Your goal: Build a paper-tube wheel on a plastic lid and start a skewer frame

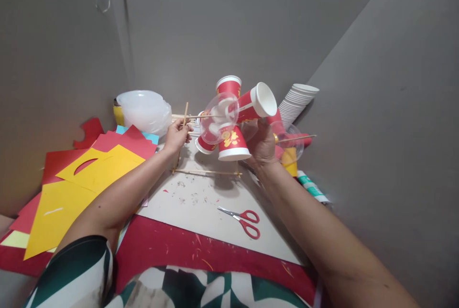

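Note:
My left hand [175, 136] is closed on an upright wooden stick [186, 111], part of a stick frame whose lower bar [208, 172] rests on the white board. My right hand [264, 146] grips a wheel of red paper cups [231, 141] from its right side, the fingers partly hidden behind the cups. The cups point outward around a clear plastic disc [211, 131]. A thin skewer [210, 116] runs left from the disc toward the upright stick. Whether it touches that stick, I cannot tell.
Red-handled scissors [247, 222] lie on the white board [193, 222]. Yellow and red card sheets [71, 198] spread out at left. Clear plastic bowls [143, 109] stand behind them. Stacked white cups [297, 102] lean at the right, near a clear disc with another skewer [297, 138]. Grey walls surround the workspace.

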The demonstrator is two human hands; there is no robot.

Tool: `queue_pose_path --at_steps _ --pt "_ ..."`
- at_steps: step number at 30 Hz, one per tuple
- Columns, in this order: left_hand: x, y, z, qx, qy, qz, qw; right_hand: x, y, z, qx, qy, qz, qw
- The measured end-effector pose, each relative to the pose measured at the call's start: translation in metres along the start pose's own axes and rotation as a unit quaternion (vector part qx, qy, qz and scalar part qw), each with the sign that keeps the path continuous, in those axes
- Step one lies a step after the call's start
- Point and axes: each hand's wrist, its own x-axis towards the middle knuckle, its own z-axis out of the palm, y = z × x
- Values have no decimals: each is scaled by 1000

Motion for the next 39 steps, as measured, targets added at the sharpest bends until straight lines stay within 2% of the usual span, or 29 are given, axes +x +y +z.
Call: queue_pose_path --at_steps 2,4,9,14,22,28,30,34,36,39 --pt "0 -2 1 4 -5 0 1000 0 -2 1 86 3 -5 996" --pt "0 -3 1 4 -7 1 1000 1 -6 1 111 22 -7 994" --pt "1 -3 -1 -6 2 11 1000 2 -10 -1 125 47 -3 991" --pt "0 -2 -2 -11 2 27 1000 1 -5 0 131 46 -8 990" --pt "-9 4 7 0 -35 50 998 -1 7 8 107 8 3 994" --pt "-12 12 11 7 -75 39 996 -2 10 10 107 5 -1 994" --pt "-10 19 10 12 -104 23 994 0 8 8 149 22 -3 989" --pt "-2 29 -1 56 -183 -20 981 7 6 2 243 101 -3 965" --pt "3 27 -9 81 -193 -37 977 10 6 0 273 125 -5 954" --pt "10 19 -17 98 -185 -50 977 11 6 -1 304 123 -8 945"
